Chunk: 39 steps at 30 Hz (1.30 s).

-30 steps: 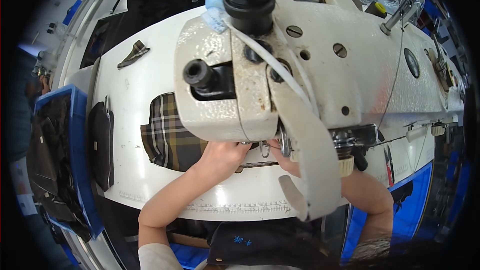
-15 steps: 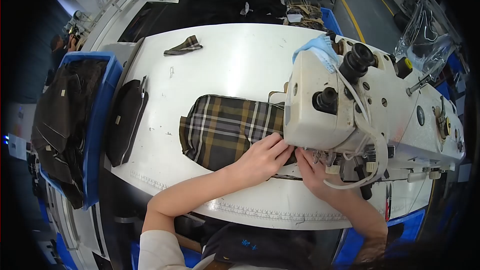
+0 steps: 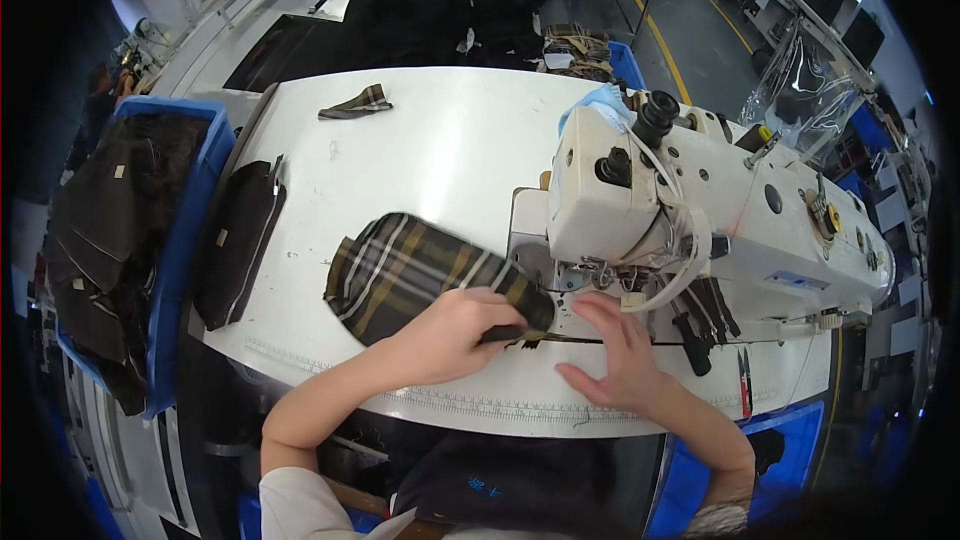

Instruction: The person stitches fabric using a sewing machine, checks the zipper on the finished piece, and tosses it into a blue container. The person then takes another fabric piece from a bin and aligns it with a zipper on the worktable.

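Plaid cloth (image 3: 420, 270): I see it on the white tabletop (image 3: 440, 160), to the left of the sewing machine (image 3: 600, 190), with its right end close to the machine.
Left hand (image 3: 462, 337): its fingers are curled, pinching the near edge of the cloth by the right end.
Right hand (image 3: 615, 360): spread wide, thumb away from the fingers, in front of the machine. I see nothing held in it.
Cloth weight: light, I think, so a small pinch should lift it.
Cloth feel: soft and bendy, I would guess. A push on just one end might make it bunch up.
Slipping: the tabletop looks shiny, so I think the cloth would slide easily.
Breaking: it should not crack, but a hard tug could stretch or crease it.
Good hold: I would pinch the near edge and lay flat fingers on the wide middle.
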Each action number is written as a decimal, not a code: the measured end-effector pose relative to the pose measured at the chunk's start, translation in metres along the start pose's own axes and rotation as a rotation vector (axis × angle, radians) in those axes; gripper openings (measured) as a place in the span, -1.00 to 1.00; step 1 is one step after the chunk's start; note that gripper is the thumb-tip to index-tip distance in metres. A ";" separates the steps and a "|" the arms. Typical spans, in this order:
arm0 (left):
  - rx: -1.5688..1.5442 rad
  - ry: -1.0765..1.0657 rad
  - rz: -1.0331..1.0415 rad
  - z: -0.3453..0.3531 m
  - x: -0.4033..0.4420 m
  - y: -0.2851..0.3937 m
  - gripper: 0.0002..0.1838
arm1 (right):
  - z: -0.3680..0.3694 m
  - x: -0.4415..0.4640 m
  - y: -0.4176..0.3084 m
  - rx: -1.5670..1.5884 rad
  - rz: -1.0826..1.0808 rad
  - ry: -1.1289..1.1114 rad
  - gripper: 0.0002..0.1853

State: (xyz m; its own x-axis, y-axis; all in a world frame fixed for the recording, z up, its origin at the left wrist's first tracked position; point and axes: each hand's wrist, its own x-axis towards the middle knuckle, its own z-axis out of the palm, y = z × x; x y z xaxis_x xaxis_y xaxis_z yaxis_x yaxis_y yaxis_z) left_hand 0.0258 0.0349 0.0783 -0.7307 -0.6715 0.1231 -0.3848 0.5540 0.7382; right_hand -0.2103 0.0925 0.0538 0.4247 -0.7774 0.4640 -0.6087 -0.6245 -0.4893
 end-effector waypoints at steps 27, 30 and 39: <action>-0.630 0.498 0.072 0.047 -0.088 0.093 -0.84 | -0.009 -0.031 -0.131 -0.167 -0.242 0.498 -0.64; 0.005 0.690 0.366 0.042 -0.085 0.083 -0.79 | -0.016 -0.024 -0.137 0.009 -0.014 0.372 -0.72; -0.867 0.223 -0.161 0.013 -0.083 0.092 -0.90 | -0.043 -0.015 -0.130 0.720 0.436 -0.086 -0.92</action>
State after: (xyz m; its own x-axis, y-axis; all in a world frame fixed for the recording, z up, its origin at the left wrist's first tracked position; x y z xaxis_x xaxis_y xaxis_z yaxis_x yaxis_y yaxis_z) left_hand 0.0437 0.1478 0.1278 -0.5441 -0.8383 0.0343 0.1521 -0.0583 0.9866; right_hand -0.1659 0.1883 0.1421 0.3180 -0.9446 0.0815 -0.1670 -0.1404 -0.9759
